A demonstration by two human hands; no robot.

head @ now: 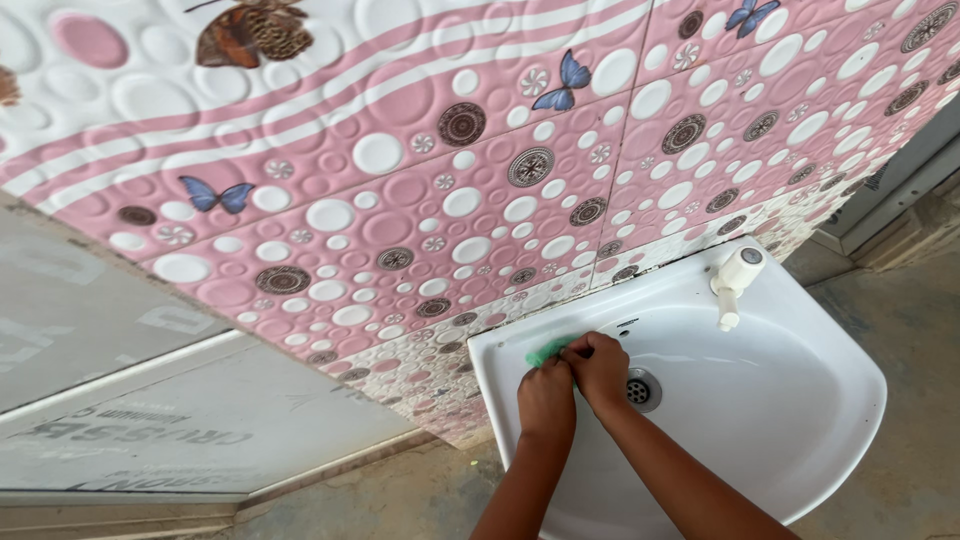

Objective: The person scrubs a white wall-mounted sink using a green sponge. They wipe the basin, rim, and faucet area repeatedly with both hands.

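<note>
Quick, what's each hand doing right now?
Left hand: closed on the green cloth in the sink.
Right hand: closed on the same cloth.

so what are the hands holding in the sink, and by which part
Both hands, left hand and right hand, press together on a green cloth inside the white sink; only its far end shows beyond the fingers.

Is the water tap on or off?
Off. No water runs from the white tap, and the white washbasin around the drain holds no pooled water.
</note>
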